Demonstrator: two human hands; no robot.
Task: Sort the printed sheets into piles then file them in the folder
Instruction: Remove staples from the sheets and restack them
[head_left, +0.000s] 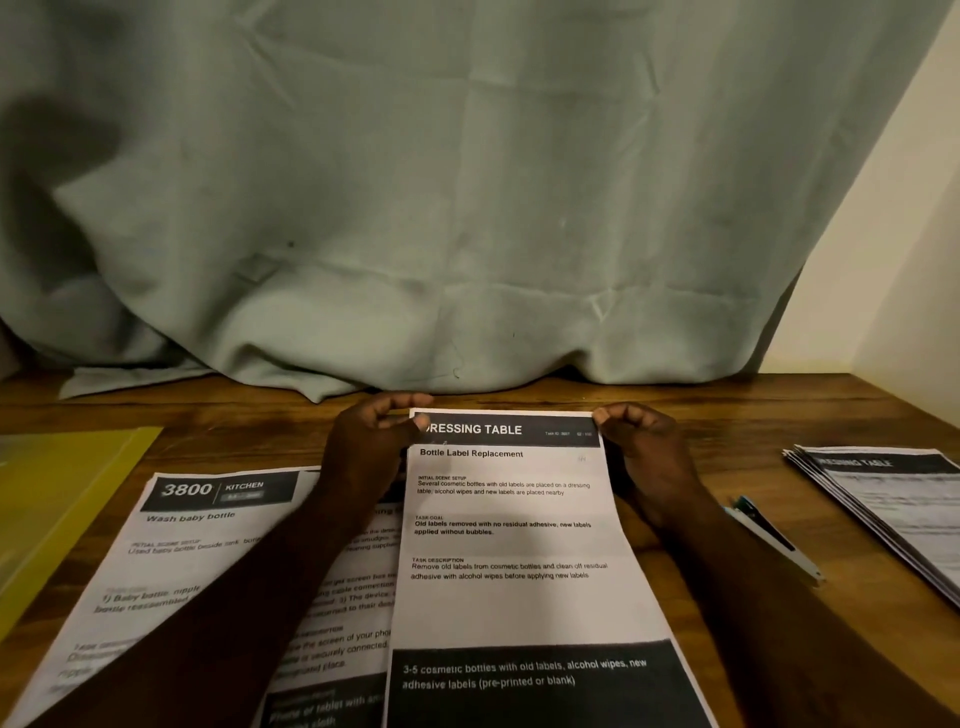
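dressing table sheet (514, 519) lies at the middle of the wood-grain tabletop's (727, 415) near edge, between the hands. the left hand (371, 447) pinches its top left corner, thumb on the black header. the right hand (641, 447) grips the top right corner with curled fingers. thin white paper, black bands: "dressing table", "bottle label replacement". a kitchen sheet (197, 519), "3800 kitchen, wash baby bottle", lies leftward. a glossy yellow folder (62, 488) sits at the left edge. a fanned pile (893, 499) sits at the right edge, a pen (774, 540) beside it.

The wooden bench (727, 415) carries three loose white printed sheets (511, 519), one fanned pile of further sheets (893, 499), one yellow plastic folder (57, 499) and one white-and-blue pen (774, 540).
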